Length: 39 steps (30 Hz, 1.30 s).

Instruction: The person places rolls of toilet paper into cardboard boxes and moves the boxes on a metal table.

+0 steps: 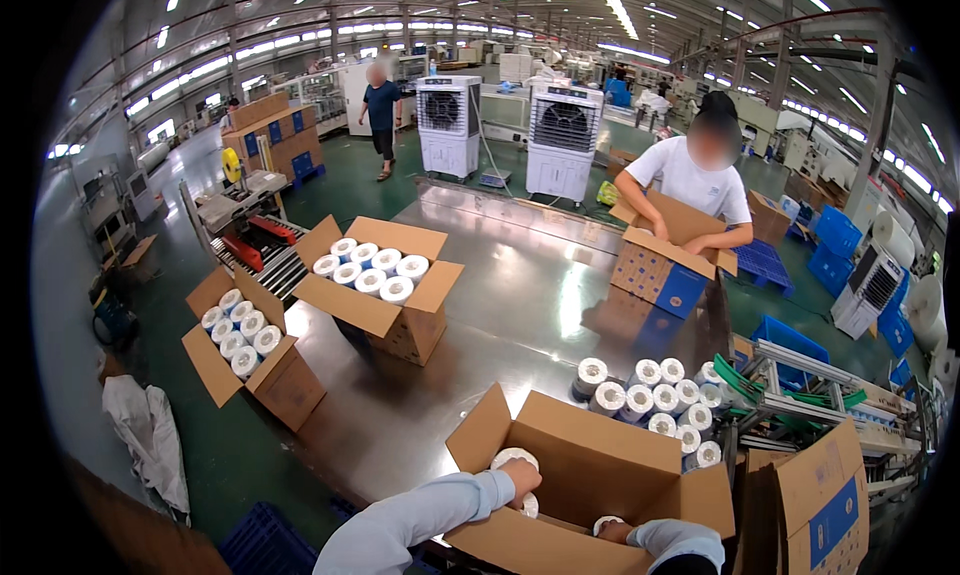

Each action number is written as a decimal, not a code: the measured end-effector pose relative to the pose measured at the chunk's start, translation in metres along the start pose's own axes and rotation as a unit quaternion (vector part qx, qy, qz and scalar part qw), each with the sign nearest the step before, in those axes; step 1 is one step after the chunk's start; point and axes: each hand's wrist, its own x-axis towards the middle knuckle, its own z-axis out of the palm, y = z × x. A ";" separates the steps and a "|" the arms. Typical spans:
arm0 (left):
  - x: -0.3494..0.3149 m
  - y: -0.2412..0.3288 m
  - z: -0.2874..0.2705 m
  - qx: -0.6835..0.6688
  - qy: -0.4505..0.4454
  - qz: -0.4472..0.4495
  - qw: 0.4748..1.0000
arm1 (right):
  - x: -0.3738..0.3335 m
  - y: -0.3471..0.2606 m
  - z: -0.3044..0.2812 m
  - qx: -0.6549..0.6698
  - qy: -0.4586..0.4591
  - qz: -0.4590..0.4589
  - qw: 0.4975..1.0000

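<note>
An open cardboard carton point(600, 433) with its flaps spread stands right in front of me. My left hand point(521, 478) reaches into its left end, fingers curled over the top of a white roll point(508, 457); another roll point(530, 506) shows just below that hand. Deeper in the carton, toward its near right side, my right hand point(615, 532) grips a second white roll point(603, 523), mostly hidden by the hand and the near wall. Beyond the carton's right side, several upright rolls point(664, 399) with white ends and blue sides stand grouped on the metal table point(480, 305).
Two open cartons, one middle-left point(420, 330) and one far left point(285, 385), hold rows of rolls. A co-worker point(690, 175) reaches into a carton point(655, 275) across the table. A conveyor frame point(800, 375) and another carton point(825, 505) stand at right; a roller conveyor point(290, 265) meets the left side.
</note>
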 end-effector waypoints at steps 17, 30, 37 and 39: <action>-0.078 -0.030 0.002 -0.102 0.276 -0.143 0.945 | 0.043 -0.045 -0.138 -0.086 0.278 0.101 0.951; 0.012 -0.056 0.056 0.152 0.006 -0.109 0.982 | 0.046 -0.049 -0.113 -0.133 0.057 0.235 0.961; 0.008 -0.122 0.217 0.069 -0.140 -0.136 0.978 | 0.059 -0.062 -0.134 -0.013 -0.016 0.076 0.997; 0.031 -0.105 0.205 0.164 -0.137 -0.102 0.972 | 0.033 -0.072 -0.154 0.199 0.037 -0.004 0.979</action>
